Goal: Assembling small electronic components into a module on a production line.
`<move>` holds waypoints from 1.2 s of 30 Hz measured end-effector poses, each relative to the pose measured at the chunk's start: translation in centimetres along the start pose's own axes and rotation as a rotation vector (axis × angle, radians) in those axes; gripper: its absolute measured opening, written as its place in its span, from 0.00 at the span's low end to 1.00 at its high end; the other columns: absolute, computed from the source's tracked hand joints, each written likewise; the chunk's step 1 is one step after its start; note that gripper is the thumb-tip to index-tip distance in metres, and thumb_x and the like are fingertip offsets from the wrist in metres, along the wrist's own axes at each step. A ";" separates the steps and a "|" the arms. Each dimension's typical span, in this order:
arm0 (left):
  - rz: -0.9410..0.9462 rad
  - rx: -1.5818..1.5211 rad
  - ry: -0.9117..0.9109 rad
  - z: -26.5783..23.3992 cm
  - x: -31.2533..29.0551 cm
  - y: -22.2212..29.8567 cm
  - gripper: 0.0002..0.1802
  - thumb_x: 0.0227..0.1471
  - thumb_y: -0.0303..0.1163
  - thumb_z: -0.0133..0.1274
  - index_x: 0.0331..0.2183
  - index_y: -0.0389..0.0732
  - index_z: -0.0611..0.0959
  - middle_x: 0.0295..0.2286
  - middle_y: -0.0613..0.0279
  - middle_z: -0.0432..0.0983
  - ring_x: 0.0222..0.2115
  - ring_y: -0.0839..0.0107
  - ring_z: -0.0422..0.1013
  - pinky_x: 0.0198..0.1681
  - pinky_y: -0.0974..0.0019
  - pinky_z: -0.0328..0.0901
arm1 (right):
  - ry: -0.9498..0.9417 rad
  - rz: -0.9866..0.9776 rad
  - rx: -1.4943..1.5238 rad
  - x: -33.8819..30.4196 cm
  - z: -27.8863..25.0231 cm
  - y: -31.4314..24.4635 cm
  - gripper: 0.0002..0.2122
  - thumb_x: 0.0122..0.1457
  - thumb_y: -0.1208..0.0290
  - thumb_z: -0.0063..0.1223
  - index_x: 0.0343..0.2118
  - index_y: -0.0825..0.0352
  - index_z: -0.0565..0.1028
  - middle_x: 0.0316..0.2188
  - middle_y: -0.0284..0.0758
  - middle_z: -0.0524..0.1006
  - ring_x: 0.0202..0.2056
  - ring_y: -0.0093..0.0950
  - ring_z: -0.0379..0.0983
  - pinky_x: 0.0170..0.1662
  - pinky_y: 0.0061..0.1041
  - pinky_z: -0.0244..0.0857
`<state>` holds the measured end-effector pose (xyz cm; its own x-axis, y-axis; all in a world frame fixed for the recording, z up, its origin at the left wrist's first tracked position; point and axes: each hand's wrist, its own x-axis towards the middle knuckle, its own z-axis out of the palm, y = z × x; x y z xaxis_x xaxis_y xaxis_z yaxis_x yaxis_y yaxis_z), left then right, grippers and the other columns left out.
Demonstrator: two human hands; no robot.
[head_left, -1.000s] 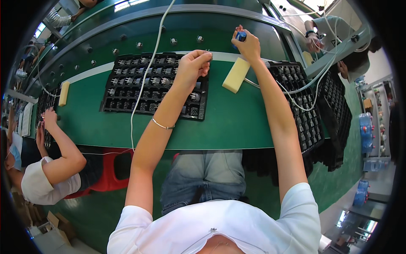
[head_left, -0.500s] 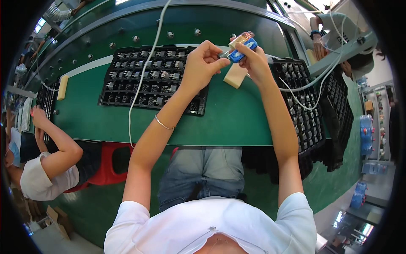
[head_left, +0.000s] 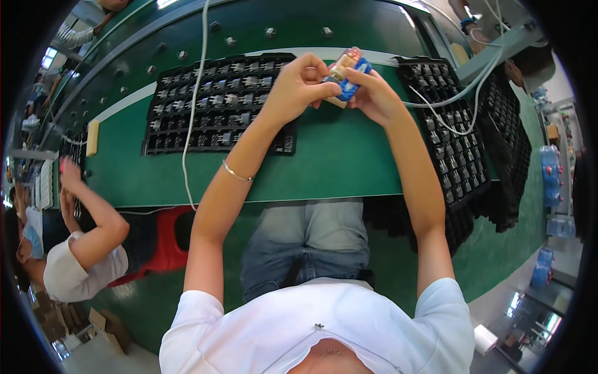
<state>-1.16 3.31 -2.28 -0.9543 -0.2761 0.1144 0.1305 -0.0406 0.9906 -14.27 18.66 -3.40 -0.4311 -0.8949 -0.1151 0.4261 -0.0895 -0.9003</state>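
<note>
Above the green table, my right hand [head_left: 379, 98] is closed round a small blue-and-clear plastic device [head_left: 357, 82], with orange and yellowish parts inside. My left hand [head_left: 298, 86] pinches a small grey part [head_left: 332, 80] right against the device's left side; fingers hide most of that part. Just below the hands a pale yellow block [head_left: 337, 103] peeks out, mostly covered. To the left of my hands lies a black tray [head_left: 148, 144] with rows of small metal-pinned components. Another black tray [head_left: 461, 198], also filled with components, is beside my right forearm.
White cables [head_left: 195, 100] cross the left tray and the right one [head_left: 458, 132]. Beyond, small components [head_left: 270, 31] sit spaced along a green belt. More black trays [head_left: 507, 156] stand stacked at right. A co-worker [head_left: 87, 262] works at left near another yellow block [head_left: 93, 138].
The view has shifted slightly. My left hand and the device have come closer together, and the yellow block is now mostly hidden behind my hands. The co-worker's arm at left has moved.
</note>
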 end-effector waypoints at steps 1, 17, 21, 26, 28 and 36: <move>0.000 0.005 0.009 0.0 0.4 -0.4 0.19 0.43 0.30 0.69 0.31 0.37 0.73 0.23 0.67 0.75 0.20 0.84 0.67 0.22 0.78 0.62 | -0.010 0.002 0.002 -0.2 -0.6 -0.2 0.19 0.62 0.60 0.57 0.50 0.68 0.72 0.33 0.28 0.78 0.26 0.14 0.73 0.24 0.13 0.65; -0.210 1.516 0.465 -11.2 -6.6 2.4 0.26 0.46 0.52 0.62 0.24 0.35 0.79 0.23 0.50 0.78 0.27 0.52 0.75 0.31 0.55 0.67 | 0.607 -0.617 -0.940 -0.9 -2.9 -0.4 0.25 0.49 0.65 0.68 0.46 0.76 0.76 0.33 0.32 0.80 0.33 0.17 0.74 0.40 0.20 0.70; -0.225 1.455 0.458 -11.0 -5.9 1.8 0.21 0.48 0.46 0.62 0.25 0.36 0.80 0.23 0.51 0.79 0.28 0.53 0.76 0.32 0.55 0.68 | 0.528 -0.573 -0.923 -0.9 -2.5 0.2 0.23 0.50 0.65 0.68 0.46 0.74 0.77 0.32 0.30 0.79 0.30 0.14 0.73 0.35 0.19 0.70; -0.186 1.412 0.492 -10.0 -6.1 0.9 0.18 0.49 0.44 0.61 0.26 0.37 0.79 0.24 0.53 0.79 0.29 0.53 0.76 0.33 0.55 0.68 | 0.522 -0.655 -1.099 -0.5 -1.6 1.0 0.21 0.48 0.63 0.68 0.42 0.72 0.78 0.26 0.30 0.75 0.23 0.18 0.66 0.28 0.20 0.62; -0.248 1.441 0.531 -9.2 -5.5 1.5 0.19 0.50 0.46 0.60 0.25 0.38 0.79 0.25 0.53 0.79 0.30 0.53 0.76 0.33 0.54 0.68 | 0.531 -0.645 -1.091 -0.6 -1.7 1.0 0.21 0.48 0.62 0.68 0.42 0.72 0.78 0.26 0.30 0.74 0.23 0.18 0.65 0.28 0.20 0.62; -0.348 1.658 0.543 -8.6 -5.9 2.1 0.24 0.50 0.53 0.58 0.25 0.39 0.78 0.26 0.52 0.80 0.32 0.53 0.77 0.34 0.51 0.68 | 0.523 -0.648 -1.119 -0.4 -1.8 1.2 0.23 0.48 0.60 0.68 0.44 0.70 0.78 0.27 0.32 0.75 0.23 0.21 0.66 0.29 0.22 0.64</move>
<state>7.06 -3.45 -1.56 -0.6439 -0.7364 0.2076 -0.7483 0.6627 0.0301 -15.04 19.73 -5.15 -0.6540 -0.5417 0.5281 -0.7087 0.1945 -0.6782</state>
